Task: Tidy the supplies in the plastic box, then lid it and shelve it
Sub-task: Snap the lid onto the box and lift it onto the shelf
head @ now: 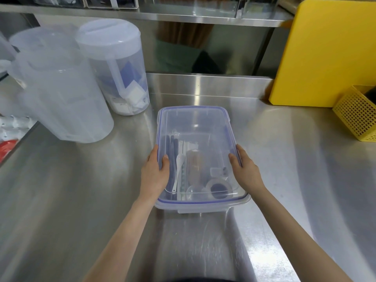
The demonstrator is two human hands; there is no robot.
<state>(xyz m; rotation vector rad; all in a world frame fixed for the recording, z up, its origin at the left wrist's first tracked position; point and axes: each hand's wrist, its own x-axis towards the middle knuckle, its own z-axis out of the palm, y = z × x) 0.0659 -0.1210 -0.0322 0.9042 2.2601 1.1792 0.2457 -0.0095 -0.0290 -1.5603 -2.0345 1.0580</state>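
Note:
A clear plastic box [200, 207] stands on the steel counter in the middle of the view. A clear lid with a blue seal [193, 121] lies on top of it. Through the lid I see dark sticks, a white spoon [179, 169], a brownish bottle and a tape roll [218, 188]. My left hand [155, 174] grips the lid's left edge, thumb on top. My right hand [245, 169] grips the right edge the same way.
Two tall translucent jugs [61, 86] stand at the left, one [116, 64] holding blue and white packets. A yellow cutting board [325, 51] leans at the back right beside a yellow perforated basket [358, 117]. A steel shelf [183, 17] runs above.

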